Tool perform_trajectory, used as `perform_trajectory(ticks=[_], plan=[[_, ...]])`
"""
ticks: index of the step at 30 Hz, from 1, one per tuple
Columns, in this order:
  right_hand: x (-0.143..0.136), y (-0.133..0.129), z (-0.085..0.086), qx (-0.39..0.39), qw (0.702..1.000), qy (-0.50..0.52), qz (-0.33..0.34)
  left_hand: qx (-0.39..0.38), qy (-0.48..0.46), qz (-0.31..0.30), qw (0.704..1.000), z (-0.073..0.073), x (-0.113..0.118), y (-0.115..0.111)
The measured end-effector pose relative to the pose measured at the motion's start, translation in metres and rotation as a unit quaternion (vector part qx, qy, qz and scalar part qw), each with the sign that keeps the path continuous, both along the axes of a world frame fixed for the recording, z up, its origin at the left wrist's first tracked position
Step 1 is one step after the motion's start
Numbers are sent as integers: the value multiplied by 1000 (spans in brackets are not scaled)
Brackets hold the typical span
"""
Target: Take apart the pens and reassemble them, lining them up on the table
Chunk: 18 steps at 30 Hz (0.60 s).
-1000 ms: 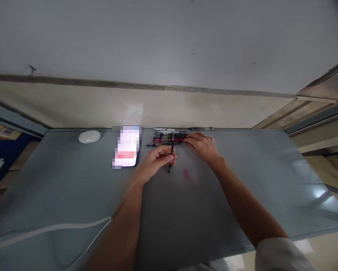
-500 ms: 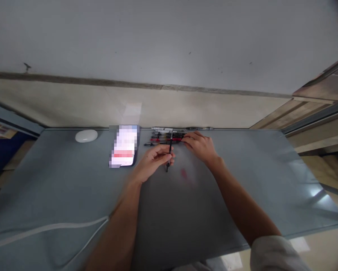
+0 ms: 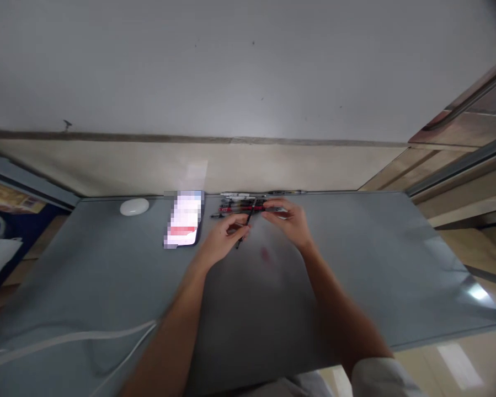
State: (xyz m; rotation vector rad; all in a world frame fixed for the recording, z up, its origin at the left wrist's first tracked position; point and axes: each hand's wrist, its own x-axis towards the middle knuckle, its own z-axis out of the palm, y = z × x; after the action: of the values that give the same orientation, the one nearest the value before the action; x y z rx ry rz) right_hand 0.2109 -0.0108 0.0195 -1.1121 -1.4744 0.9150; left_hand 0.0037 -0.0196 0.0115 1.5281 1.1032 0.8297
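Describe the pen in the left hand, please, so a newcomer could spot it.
On the grey table, find the pens lying near the wall. In front is the left hand. The dark pen it grips runs crosswise to those others, which lie along the wall.

No legible text: phone screen (image 3: pixel 186 215) pixelated, pens (image 3: pixel 238 197) too small.

Black pen (image 3: pixel 251 214) now more slanted

Behind the pens (image 3: pixel 236 202), the wall (image 3: pixel 293 171) barred the way; the phone (image 3: pixel 185 218) obstructed the left hand's (image 3: pixel 222 240) outer side. Right of the right hand (image 3: pixel 289 223), the table (image 3: pixel 376 259) left room to pass.
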Motion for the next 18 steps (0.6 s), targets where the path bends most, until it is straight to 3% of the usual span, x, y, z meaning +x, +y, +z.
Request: perform_trajectory(ticks=[4, 8, 18], plan=[[-13, -15, -6, -57, 982, 181, -20, 33, 58, 0, 998, 7, -1, -7], [-23, -27, -16, -86, 957, 275, -26, 59, 85, -5, 995, 10, 2, -19], [-25, -41, -19, -96, 954, 277, -63, 63, 55, -28, 996, 10, 12, -33]])
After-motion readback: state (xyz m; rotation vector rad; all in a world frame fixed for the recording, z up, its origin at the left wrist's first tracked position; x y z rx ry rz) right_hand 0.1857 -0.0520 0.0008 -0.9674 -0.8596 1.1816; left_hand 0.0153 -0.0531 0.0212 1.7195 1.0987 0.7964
